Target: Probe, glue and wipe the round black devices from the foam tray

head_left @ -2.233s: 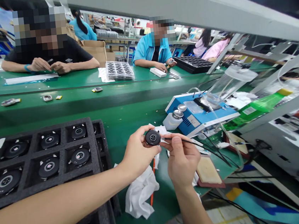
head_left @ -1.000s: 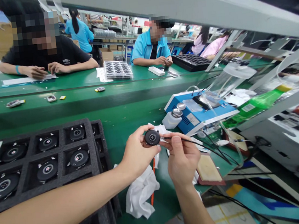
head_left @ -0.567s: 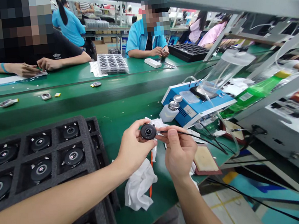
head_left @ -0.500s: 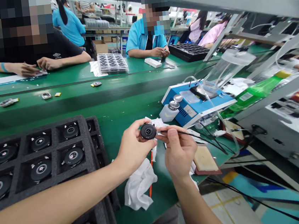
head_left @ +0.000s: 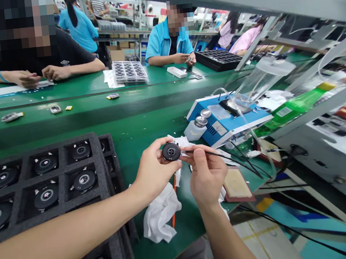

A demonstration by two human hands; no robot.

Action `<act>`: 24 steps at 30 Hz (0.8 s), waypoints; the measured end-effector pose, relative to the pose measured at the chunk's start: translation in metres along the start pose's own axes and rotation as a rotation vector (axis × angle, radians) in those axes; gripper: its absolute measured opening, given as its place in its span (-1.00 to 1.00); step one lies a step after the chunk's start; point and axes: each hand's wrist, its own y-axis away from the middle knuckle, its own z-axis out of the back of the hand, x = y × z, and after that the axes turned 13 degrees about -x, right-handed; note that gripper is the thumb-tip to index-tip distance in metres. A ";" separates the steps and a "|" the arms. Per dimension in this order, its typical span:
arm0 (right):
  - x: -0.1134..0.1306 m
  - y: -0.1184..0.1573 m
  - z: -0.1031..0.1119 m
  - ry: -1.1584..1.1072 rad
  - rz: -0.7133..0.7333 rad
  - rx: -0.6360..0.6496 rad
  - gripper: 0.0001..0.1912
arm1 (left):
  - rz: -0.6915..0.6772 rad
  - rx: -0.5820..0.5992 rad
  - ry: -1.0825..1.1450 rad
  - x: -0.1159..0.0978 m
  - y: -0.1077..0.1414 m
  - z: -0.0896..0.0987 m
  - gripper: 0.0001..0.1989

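Note:
A round black watch body (head_left: 171,151) with small contacts in the centre of its face is pinched between the thumb and fingers of my left hand (head_left: 152,166). Just to its right, my right hand (head_left: 207,175) is closed on a thin black cable (head_left: 234,160). The cable's tip end reaches the watch's right edge; whether it touches is too small to tell. Below my hands, a crumpled white cloth (head_left: 160,215) lies beside an orange stick (head_left: 174,220). At left, a dark foam tray (head_left: 105,190) holds several similar round watch bodies (head_left: 84,180).
Behind my hands stand a pump bottle (head_left: 196,129) and a blue machine (head_left: 246,121). A green bottle (head_left: 294,108) leans at the right, near a yellowish pad (head_left: 237,183). Small parts (head_left: 55,109) lie on the green strip ahead. Co-workers sit across the bench.
The small parts on the green strip have shifted slightly right. A co-worker's hands across the bench have moved a little. My hands and the watch body stay nearly still.

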 end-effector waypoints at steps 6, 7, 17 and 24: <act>0.000 0.000 0.000 0.009 0.001 -0.002 -0.81 | -0.003 0.000 -0.008 -0.001 0.001 0.000 -0.49; 0.000 0.000 0.000 0.005 0.002 -0.001 -0.81 | -0.001 -0.002 -0.005 -0.001 0.001 0.000 -0.49; 0.001 0.000 -0.001 -0.007 0.001 0.003 -0.81 | 0.001 0.004 0.003 0.000 0.000 0.000 -0.50; 0.001 0.001 -0.001 -0.009 0.001 -0.002 -0.81 | 0.014 -0.003 -0.008 -0.001 0.000 0.001 -0.47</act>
